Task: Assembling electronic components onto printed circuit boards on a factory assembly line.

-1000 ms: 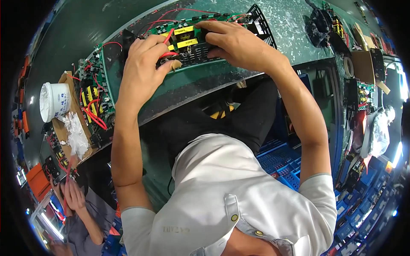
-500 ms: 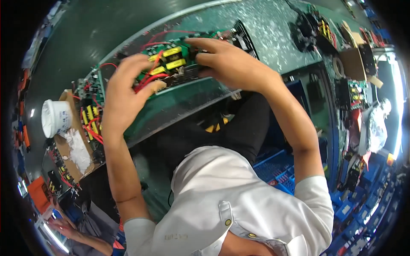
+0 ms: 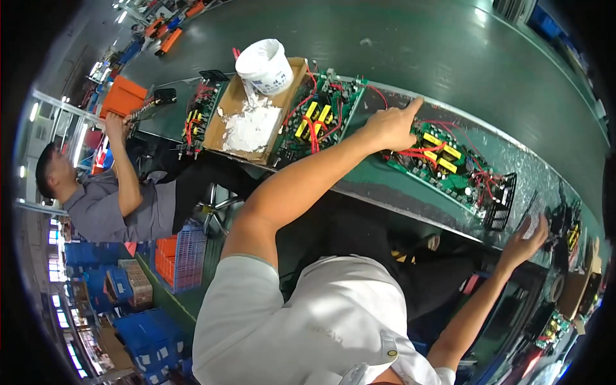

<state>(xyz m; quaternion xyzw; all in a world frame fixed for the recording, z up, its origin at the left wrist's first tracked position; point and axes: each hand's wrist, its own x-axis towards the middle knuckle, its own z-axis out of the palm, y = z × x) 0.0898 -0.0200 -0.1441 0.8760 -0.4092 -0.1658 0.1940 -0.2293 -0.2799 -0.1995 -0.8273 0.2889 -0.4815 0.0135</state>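
Note:
A long green circuit board with yellow-wrapped parts, red wires and a black slotted end panel lies on the bench in front of me. My left hand is over its left end, index finger stretched out and thumb apart, the other fingers partly curled; I see nothing held there. Farther right, my right hand is closed on a thin dark slotted panel, beyond the board's end. Part of that panel is hidden by the fingers.
Left of my left hand are another circuit board, a cardboard tray with white material, and a white bucket. A further board is beyond. A co-worker sits at the left. Black parts crowd the right side.
My view has swung to the left. My right hand has left the board for the right side and now holds a slotted panel. My left hand stays by the board's left end, index finger extended.

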